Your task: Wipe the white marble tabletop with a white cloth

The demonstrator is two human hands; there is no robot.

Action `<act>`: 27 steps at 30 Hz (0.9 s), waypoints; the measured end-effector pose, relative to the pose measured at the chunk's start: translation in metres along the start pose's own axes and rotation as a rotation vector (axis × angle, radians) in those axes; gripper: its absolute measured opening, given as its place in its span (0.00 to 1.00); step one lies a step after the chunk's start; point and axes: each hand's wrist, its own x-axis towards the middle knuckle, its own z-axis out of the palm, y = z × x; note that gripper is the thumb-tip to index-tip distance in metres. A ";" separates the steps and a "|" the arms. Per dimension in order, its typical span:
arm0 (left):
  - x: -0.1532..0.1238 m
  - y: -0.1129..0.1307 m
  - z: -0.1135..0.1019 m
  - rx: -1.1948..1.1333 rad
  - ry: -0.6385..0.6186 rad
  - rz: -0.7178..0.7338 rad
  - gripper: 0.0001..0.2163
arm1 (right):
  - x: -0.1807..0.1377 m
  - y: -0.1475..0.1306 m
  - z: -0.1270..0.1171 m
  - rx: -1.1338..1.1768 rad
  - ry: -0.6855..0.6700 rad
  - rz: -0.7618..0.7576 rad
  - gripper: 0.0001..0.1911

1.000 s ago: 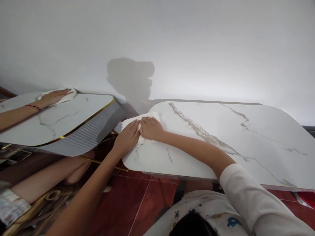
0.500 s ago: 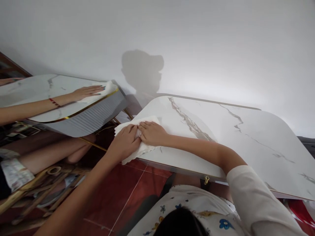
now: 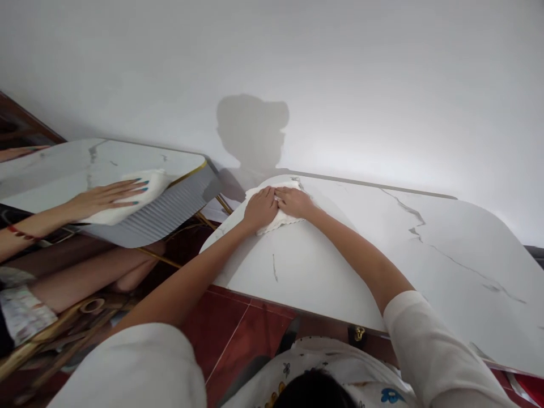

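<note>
Both my hands press side by side on a crumpled white cloth [image 3: 277, 222] at the far left corner of a white marble-patterned tabletop [image 3: 382, 255]. My left hand [image 3: 260, 207] lies on the cloth's left part, fingers together and pressed down. My right hand [image 3: 294, 201] covers its right part in the same way. Most of the cloth is hidden under the two hands.
To the left stands a second marble-topped table [image 3: 76, 164] with a gold rim and ribbed grey side, where another person's hand [image 3: 106, 195] presses a white cloth. That person's bare legs [image 3: 93, 283] lie below it. Red floor tiles [image 3: 238, 334] show between the tables. A plain white wall [image 3: 340, 85] rises behind.
My hands have pushed the cloth away from the near left edge toward the far corner by the wall. The other person's hand and cloth have slid back toward the near side of their table.
</note>
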 end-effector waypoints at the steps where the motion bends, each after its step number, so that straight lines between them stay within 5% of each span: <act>1: 0.009 -0.002 0.005 0.007 -0.012 -0.013 0.22 | 0.004 0.005 -0.001 0.005 -0.002 0.017 0.21; 8: 0.066 -0.008 0.033 -0.002 -0.030 -0.048 0.22 | 0.031 0.049 0.000 0.015 -0.003 0.113 0.22; 16: 0.118 0.011 0.048 -0.068 -0.013 0.075 0.21 | 0.030 0.087 -0.004 -0.042 0.076 0.308 0.21; 27: 0.120 0.051 0.048 -0.168 -0.074 0.295 0.23 | -0.020 0.088 -0.017 -0.151 0.106 0.402 0.21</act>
